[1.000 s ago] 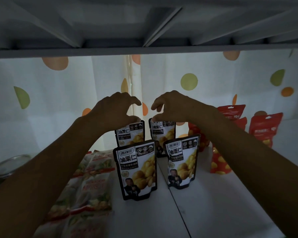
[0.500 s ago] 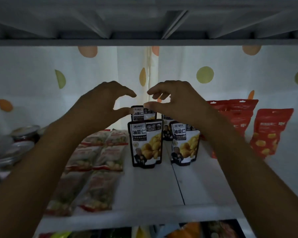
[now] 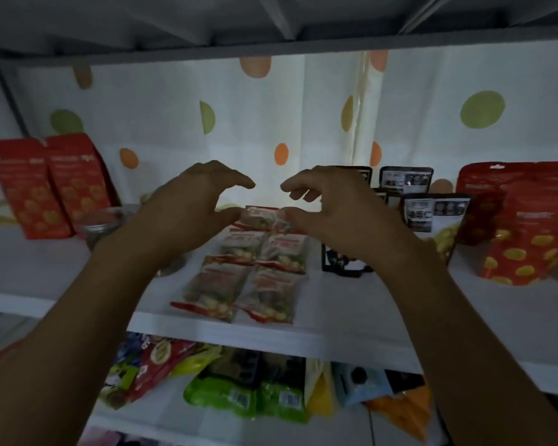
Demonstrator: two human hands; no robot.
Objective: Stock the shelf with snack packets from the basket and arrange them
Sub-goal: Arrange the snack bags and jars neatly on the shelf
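Snack packets (image 3: 239, 249) run away from you in 2 columns beneath your left hand (image 3: 187, 214) and right hand (image 3: 339, 214) (both loosely curled, empty), equally near.

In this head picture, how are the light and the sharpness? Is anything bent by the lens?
Head view: dim overall; the dotted curtain behind is the brightest part, so the left hand and right hand look dark against it. Head view: blur makes the print on the black packets unreadable. Head view: the upper shelf edge runs tilted, probably from the wide-angle lens or head tilt.
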